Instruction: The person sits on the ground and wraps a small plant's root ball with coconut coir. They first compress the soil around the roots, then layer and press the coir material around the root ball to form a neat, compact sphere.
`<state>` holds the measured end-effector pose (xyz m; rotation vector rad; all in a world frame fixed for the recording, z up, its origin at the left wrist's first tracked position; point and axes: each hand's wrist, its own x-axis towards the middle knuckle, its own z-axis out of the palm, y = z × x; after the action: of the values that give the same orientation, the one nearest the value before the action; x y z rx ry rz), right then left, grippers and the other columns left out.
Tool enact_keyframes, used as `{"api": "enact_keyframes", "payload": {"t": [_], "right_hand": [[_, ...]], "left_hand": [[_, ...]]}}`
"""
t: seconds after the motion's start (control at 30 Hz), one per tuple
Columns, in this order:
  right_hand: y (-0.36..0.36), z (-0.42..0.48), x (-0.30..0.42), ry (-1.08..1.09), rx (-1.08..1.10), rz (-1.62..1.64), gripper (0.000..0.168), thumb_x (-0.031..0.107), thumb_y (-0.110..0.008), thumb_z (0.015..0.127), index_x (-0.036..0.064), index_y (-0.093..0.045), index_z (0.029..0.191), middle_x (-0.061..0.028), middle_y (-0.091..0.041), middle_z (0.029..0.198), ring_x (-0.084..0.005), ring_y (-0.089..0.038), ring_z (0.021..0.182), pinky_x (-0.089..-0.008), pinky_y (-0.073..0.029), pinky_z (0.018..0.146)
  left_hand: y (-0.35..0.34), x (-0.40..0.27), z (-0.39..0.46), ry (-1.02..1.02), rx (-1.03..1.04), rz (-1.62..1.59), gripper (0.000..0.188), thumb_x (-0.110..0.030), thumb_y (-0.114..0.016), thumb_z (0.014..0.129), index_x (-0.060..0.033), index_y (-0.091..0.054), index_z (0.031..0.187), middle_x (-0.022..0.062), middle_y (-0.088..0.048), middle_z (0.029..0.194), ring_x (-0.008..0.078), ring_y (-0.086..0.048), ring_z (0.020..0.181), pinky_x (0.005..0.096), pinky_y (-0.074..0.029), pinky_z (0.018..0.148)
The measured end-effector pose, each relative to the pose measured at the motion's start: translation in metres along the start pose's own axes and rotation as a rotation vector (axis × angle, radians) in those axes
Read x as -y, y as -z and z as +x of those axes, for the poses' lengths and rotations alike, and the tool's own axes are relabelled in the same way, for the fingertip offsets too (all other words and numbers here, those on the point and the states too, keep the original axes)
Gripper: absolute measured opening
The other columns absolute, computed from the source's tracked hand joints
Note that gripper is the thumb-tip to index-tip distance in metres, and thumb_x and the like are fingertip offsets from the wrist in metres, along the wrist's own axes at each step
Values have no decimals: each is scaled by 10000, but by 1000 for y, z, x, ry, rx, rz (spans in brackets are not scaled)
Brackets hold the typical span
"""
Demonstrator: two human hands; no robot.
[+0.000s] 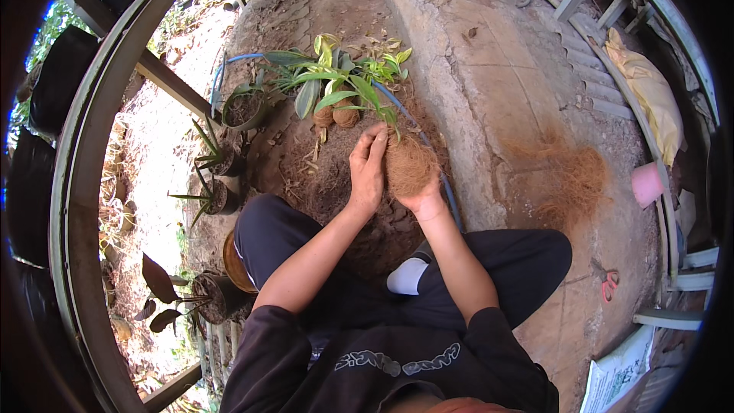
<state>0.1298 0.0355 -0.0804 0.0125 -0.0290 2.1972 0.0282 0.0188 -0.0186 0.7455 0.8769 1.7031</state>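
A leafy green plant rises from a round ball wrapped in brown coconut fiber, held in front of me over the soil. My right hand cups the ball from below and its right side, with the fingers partly hidden by fiber. At the upper left of the ball, my left hand has thumb and fingers together near the plant's base; whether it pinches fiber or stem cannot be told. Just beyond, two smaller fiber-wrapped balls lie under variegated leaves.
Loose coconut fiber lies on the concrete at right, with red-handled scissors nearer me. A blue hose runs beside the soil. Potted plants line the left side. A pink pot stands by the right railing.
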Motion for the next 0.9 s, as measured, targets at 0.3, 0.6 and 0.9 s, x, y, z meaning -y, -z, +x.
{"api": "enact_keyframes", "payload": {"t": [0.3, 0.6, 0.9], "right_hand": [[-5, -1, -6, 61, -75, -85, 555, 463, -309, 893, 63, -484, 1237, -116, -535, 1199, -249, -507, 1124, -413, -423, 948], [-65, -1, -29, 712, -265, -1147, 392, 259, -343, 932, 0, -516, 1170, -144, -537, 1182, -262, -516, 1110, -368, -407, 958], [-65, -6, -30, 858, -186, -1398, 250, 98, -425, 886, -18, -605, 1014, -161, -581, 1108, -245, -517, 1103, -359, -379, 964]], "left_hand": [[6, 6, -6, -119, 47, 241, 150, -131, -530, 891, -6, -581, 956, 43, -577, 930, 115, -520, 894, 259, -401, 847], [9, 8, 3, 250, -286, -307, 236, -221, -417, 939, -25, -539, 986, 51, -566, 926, 133, -535, 826, 287, -463, 728], [3, 2, -2, 50, -199, -31, 158, -145, -456, 916, -26, -558, 918, 33, -557, 856, 111, -519, 787, 258, -438, 723]]}}
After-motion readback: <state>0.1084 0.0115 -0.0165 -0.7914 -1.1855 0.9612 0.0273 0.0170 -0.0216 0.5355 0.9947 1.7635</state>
